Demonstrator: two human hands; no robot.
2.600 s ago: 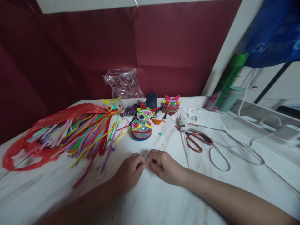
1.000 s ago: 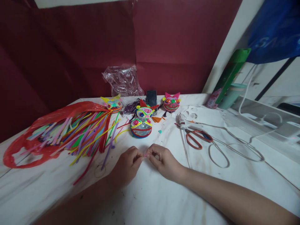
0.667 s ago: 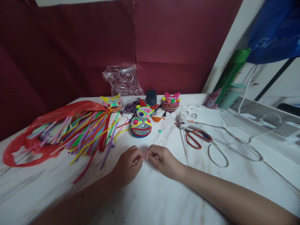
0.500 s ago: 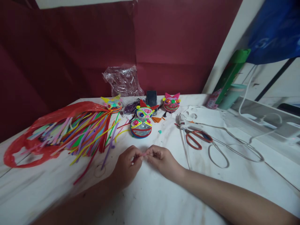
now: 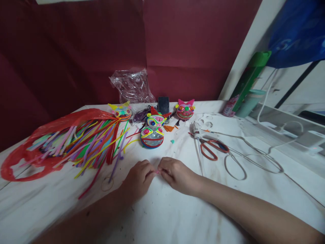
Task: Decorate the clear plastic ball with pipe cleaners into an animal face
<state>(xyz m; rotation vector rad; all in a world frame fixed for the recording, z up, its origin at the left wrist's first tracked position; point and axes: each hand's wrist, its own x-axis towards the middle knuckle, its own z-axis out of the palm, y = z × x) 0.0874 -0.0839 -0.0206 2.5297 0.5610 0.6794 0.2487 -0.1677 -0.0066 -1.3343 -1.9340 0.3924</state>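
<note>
Between the fingertips of both hands is a small pink piece (image 5: 157, 172), which looks like a bit of pipe cleaner; most of it is hidden. My left hand (image 5: 140, 178) pinches it from the left, and my right hand (image 5: 175, 174) pinches it from the right. Just beyond the hands lies a colourful animal-face ornament (image 5: 152, 139) with a grey-and-red mouth. Behind it sits another face with red horns (image 5: 155, 118). A pink-eared face (image 5: 185, 111) stands farther right, and a yellow-horned one (image 5: 121, 111) is at the back left.
Many coloured pipe cleaners (image 5: 86, 145) spill from a red plastic bag (image 5: 58, 122) on the left. Red-handled scissors (image 5: 209, 150), a glue gun (image 5: 196, 130) and looped cable (image 5: 254, 152) lie on the right. At the back are a phone (image 5: 164, 105) and clear plastic wrap (image 5: 133, 84).
Both hands have turned slightly and their fingers have closed nearer together around the pink piece. The things on the table stay where they were; the view has shifted a little.
</note>
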